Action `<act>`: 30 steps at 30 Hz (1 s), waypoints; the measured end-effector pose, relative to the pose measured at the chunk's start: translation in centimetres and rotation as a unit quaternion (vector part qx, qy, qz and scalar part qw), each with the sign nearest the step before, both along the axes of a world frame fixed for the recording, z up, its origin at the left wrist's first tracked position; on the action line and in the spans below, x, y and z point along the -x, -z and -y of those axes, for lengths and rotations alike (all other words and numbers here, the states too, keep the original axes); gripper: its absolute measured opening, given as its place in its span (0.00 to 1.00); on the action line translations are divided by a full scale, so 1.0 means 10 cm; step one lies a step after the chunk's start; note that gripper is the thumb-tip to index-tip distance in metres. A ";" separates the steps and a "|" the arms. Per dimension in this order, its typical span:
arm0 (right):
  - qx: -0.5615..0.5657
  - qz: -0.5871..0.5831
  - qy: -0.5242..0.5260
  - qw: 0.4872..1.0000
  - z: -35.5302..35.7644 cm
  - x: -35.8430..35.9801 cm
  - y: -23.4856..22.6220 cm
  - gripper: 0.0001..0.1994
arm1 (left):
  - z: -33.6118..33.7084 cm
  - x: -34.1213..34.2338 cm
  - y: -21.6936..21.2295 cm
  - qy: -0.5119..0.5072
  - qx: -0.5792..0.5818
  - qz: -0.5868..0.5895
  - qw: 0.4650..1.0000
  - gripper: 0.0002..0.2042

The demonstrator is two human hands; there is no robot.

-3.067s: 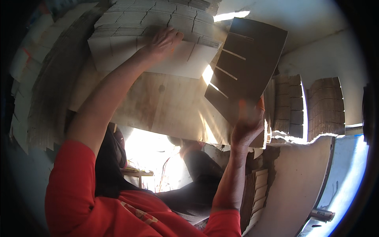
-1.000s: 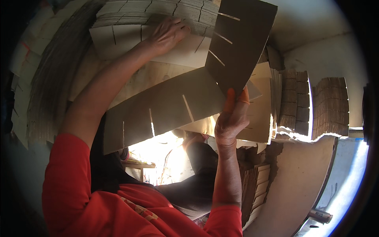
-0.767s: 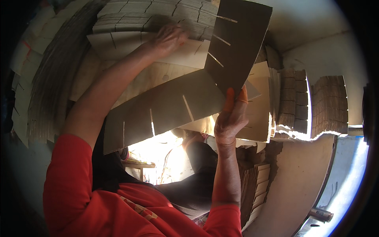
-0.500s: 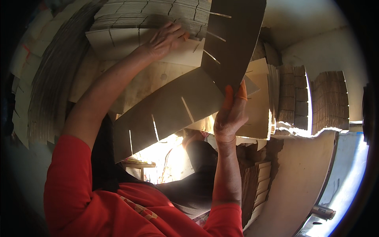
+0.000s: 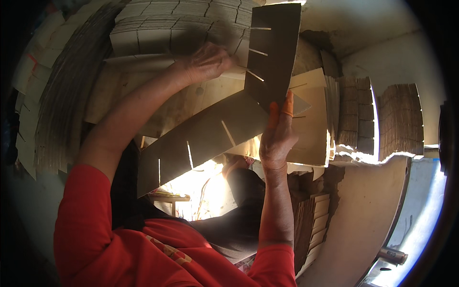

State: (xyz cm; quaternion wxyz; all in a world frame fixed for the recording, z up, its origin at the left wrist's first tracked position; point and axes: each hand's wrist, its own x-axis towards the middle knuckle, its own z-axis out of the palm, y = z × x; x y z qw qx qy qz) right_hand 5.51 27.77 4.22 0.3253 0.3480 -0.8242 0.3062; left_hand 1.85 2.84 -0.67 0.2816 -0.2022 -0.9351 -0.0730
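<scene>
Right hand (image 5: 278, 136): raised, fingers pressed against two slotted cardboard dividers.
Upright divider (image 5: 273, 52): dark, slots along its left edge.
Long divider (image 5: 201, 141): slanting down to the left, meeting the upright one.
Left hand (image 5: 208, 62): resting on a stack of cut cardboard sheets (image 5: 162, 28).
Sleeves (image 5: 95, 229): red.
Background: bundled cardboard piles (image 5: 399, 119) at right.

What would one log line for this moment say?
left hand: on cardboard stack | right hand: holding two slotted cardboard strips joined at an angle | more stacks at right
</scene>
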 end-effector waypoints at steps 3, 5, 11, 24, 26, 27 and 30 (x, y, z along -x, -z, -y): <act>0.000 0.009 0.004 1.000 -0.02 0.01 0.05 0.28 | -0.19 -0.12 -0.19 0.024 -0.016 -0.005 1.000 0.06; -0.006 0.024 0.017 1.000 -0.05 0.00 0.06 0.28 | -0.30 -0.20 -0.30 0.045 -0.052 -0.015 0.998 0.05; -0.049 0.073 0.072 0.994 -0.12 0.01 0.14 0.31 | -0.64 -0.39 -0.42 0.121 -0.107 -0.016 0.987 0.03; -0.055 0.218 0.044 0.973 -0.13 -0.14 -0.02 0.37 | -0.68 -0.55 -0.35 0.066 -0.160 -0.026 0.985 0.06; -0.086 0.152 0.053 0.983 -0.16 -0.13 -0.01 0.39 | -0.83 -0.60 -0.38 0.104 -0.186 -0.062 0.975 0.09; -0.085 0.148 0.052 0.984 -0.17 -0.12 0.00 0.39 | -0.90 -0.67 -0.40 0.105 -0.170 -0.038 0.979 0.09; -0.091 0.132 0.036 0.986 -0.19 -0.07 0.06 0.39 | -0.97 -0.76 -0.32 0.089 -0.213 -0.030 0.972 0.11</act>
